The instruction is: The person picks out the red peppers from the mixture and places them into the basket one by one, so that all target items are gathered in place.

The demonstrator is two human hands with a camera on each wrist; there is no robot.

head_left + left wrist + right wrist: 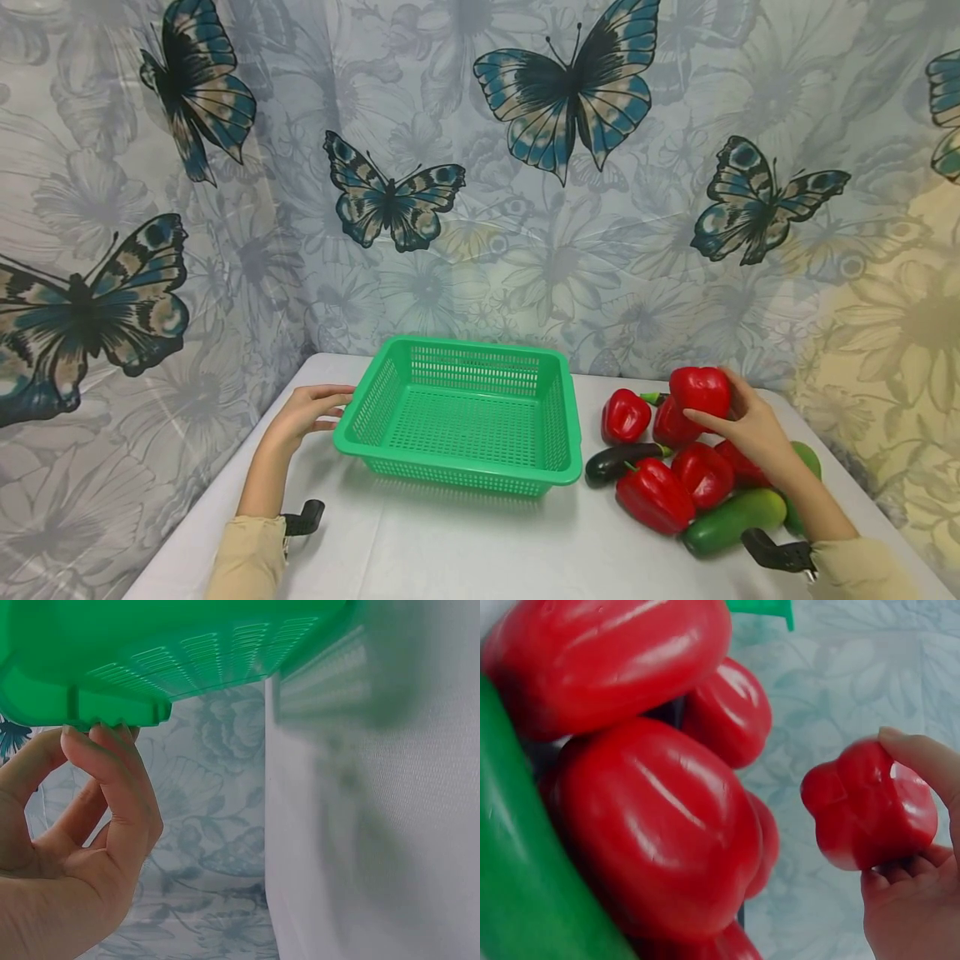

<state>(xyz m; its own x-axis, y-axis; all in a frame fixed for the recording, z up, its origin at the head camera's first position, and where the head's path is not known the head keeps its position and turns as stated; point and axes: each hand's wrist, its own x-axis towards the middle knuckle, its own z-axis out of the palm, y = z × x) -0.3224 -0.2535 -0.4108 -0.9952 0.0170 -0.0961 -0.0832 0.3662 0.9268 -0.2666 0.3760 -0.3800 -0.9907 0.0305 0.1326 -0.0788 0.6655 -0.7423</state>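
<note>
In the head view my left hand [303,414] is at the left side of a green plastic basket [457,479] with nothing inside. The left wrist view shows bent fingers of that hand [97,817] gripping the basket's rim [112,709]; the rim partly hides the fingertips. My right hand [753,425] holds a red bell pepper [699,392] above the vegetables on the right. Up close, the pepper [870,810] sits between the thumb on one side and the fingers on the other.
Several more red bell peppers [656,497] lie right of the basket. Among them are a dark eggplant [618,465], part of another dark vegetable, a long green vegetable [735,522] and a second green one [807,458]. A butterfly-print cloth [525,275] hangs behind the white table [450,542].
</note>
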